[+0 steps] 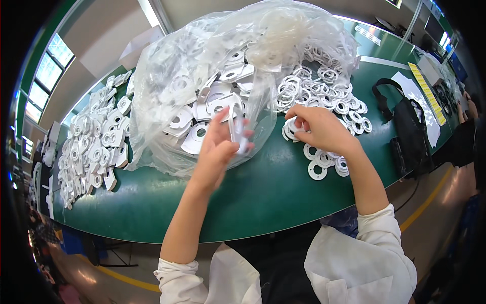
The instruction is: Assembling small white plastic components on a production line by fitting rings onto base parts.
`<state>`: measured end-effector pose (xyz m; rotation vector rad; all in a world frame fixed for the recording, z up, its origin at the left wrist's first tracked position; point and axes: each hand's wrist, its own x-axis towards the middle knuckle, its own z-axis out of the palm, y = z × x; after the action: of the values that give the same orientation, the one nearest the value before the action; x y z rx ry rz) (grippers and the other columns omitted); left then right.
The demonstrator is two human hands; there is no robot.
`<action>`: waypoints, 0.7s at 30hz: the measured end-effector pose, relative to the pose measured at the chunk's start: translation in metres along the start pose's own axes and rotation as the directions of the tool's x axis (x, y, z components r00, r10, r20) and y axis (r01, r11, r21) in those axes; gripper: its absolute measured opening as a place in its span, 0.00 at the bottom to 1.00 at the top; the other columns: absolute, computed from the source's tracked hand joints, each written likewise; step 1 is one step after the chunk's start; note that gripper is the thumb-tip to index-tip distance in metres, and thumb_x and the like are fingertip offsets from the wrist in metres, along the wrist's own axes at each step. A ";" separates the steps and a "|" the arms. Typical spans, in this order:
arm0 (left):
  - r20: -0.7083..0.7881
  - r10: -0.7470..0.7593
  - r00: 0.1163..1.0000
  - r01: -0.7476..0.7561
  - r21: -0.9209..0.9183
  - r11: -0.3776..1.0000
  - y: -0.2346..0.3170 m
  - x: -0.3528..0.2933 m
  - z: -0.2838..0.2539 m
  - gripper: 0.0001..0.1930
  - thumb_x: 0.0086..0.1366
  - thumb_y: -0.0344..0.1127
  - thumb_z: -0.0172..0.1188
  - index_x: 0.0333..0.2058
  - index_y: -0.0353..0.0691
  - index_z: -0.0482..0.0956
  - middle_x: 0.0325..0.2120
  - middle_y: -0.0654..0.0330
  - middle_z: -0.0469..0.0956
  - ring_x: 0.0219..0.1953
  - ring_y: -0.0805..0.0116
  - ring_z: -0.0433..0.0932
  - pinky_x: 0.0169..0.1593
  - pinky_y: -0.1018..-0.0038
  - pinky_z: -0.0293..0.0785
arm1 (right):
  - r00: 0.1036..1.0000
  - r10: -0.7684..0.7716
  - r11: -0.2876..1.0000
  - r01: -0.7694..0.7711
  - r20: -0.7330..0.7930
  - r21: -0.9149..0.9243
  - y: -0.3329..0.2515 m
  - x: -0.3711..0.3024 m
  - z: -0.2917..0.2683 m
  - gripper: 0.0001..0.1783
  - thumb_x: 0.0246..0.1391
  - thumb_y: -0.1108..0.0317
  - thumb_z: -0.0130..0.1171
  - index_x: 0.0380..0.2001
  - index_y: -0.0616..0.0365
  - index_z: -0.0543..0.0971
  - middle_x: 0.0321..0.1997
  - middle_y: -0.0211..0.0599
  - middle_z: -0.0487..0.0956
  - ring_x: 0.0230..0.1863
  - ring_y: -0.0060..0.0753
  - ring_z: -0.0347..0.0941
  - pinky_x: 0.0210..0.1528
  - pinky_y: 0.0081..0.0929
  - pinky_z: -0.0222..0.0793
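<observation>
In my left hand (215, 152), the fingers are closed on a white plastic part (236, 124), smeared by motion, in front of the mouth of a clear plastic bag (167, 55). Inside the bag lie many white plastic plates (223, 93) with round holes. My right hand (326, 129) is over the near left edge of a heap of flat white rings (298, 91). Its fingers are curled, and a white ring (289, 130) shows at the fingertips and thumb. Several loose rings (317, 171) lie just under that wrist.
A heap of white plastic parts (93, 147) covers the left of the green table (263, 197). At the right edge lie a black bag (407, 131) with a strap, white paper (430, 124) and a yellow strip (428, 93). Another person's hand (468, 109) shows at the far right.
</observation>
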<state>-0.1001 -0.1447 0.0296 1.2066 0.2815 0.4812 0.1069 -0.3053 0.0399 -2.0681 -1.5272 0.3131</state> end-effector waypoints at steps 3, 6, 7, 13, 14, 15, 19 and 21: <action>0.210 -0.198 0.957 0.277 -0.471 0.838 -0.007 -0.006 0.004 0.32 0.60 0.35 0.48 0.63 0.33 0.55 0.57 0.41 0.66 0.55 0.44 0.71 0.53 0.56 0.74 | 0.998 0.032 0.998 -0.029 -0.062 0.049 -0.010 0.003 -0.005 0.16 0.49 0.71 0.62 0.43 0.56 0.77 0.29 0.31 0.78 0.31 0.26 0.75 0.34 0.23 0.68; 0.315 -0.228 0.921 0.368 -0.515 0.774 -0.015 -0.005 0.008 0.29 0.66 0.45 0.43 0.61 0.34 0.59 0.58 0.40 0.65 0.56 0.43 0.70 0.53 0.54 0.75 | 0.919 0.048 0.959 0.067 -0.392 0.274 -0.013 0.006 -0.004 0.13 0.56 0.71 0.59 0.45 0.60 0.77 0.38 0.30 0.81 0.37 0.19 0.76 0.36 0.19 0.68; 0.318 -0.230 0.920 0.371 -0.515 0.773 -0.016 -0.005 0.008 0.29 0.66 0.45 0.43 0.61 0.34 0.59 0.58 0.40 0.65 0.56 0.43 0.70 0.53 0.54 0.75 | 0.918 0.051 0.960 0.064 -0.393 0.273 -0.012 0.006 -0.002 0.13 0.56 0.71 0.59 0.45 0.60 0.77 0.38 0.30 0.81 0.37 0.19 0.76 0.36 0.19 0.68; 0.309 -0.295 0.904 0.412 -0.445 0.795 -0.022 -0.004 0.015 0.33 0.70 0.59 0.37 0.60 0.36 0.60 0.55 0.46 0.69 0.54 0.47 0.73 0.49 0.57 0.77 | 0.997 0.054 0.560 -0.078 0.058 0.824 -0.029 0.005 0.005 0.09 0.55 0.74 0.61 0.40 0.64 0.79 0.33 0.30 0.81 0.32 0.16 0.75 0.34 0.15 0.70; 0.317 -0.311 0.896 0.423 -0.396 0.815 -0.026 -0.004 0.014 0.32 0.70 0.58 0.39 0.60 0.37 0.61 0.55 0.48 0.70 0.53 0.50 0.74 0.48 0.59 0.78 | 0.995 0.077 0.586 -0.099 0.067 0.804 -0.031 0.006 0.010 0.09 0.54 0.73 0.62 0.38 0.64 0.79 0.30 0.29 0.81 0.29 0.15 0.75 0.31 0.14 0.70; 0.324 -0.327 0.888 0.433 -0.346 0.832 -0.027 -0.004 0.015 0.31 0.70 0.57 0.41 0.60 0.38 0.61 0.54 0.49 0.71 0.53 0.52 0.74 0.47 0.61 0.79 | 0.995 0.077 0.585 -0.100 0.067 0.805 -0.032 0.006 0.015 0.09 0.54 0.73 0.62 0.38 0.64 0.79 0.30 0.29 0.81 0.29 0.15 0.75 0.31 0.14 0.70; 0.156 -0.368 0.917 0.383 -0.080 0.920 -0.024 -0.009 0.021 0.23 0.70 0.45 0.51 0.59 0.41 0.62 0.49 0.53 0.75 0.46 0.61 0.80 0.39 0.69 0.82 | 0.989 0.108 0.542 -0.140 0.097 0.829 -0.031 0.006 0.023 0.10 0.53 0.71 0.63 0.38 0.63 0.79 0.29 0.29 0.81 0.28 0.13 0.74 0.29 0.12 0.67; 0.157 -0.371 0.915 0.387 -0.087 0.918 -0.022 -0.009 0.023 0.23 0.69 0.44 0.51 0.58 0.41 0.63 0.48 0.54 0.76 0.44 0.63 0.80 0.37 0.71 0.82 | 0.986 0.144 0.569 -0.150 0.081 0.809 -0.029 0.005 0.022 0.11 0.53 0.71 0.63 0.40 0.63 0.79 0.29 0.28 0.81 0.28 0.12 0.73 0.28 0.11 0.65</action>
<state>-0.0929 -0.1735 0.0165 1.0333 0.3561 0.0721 0.0742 -0.2878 0.0387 -1.4086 -0.9036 0.9049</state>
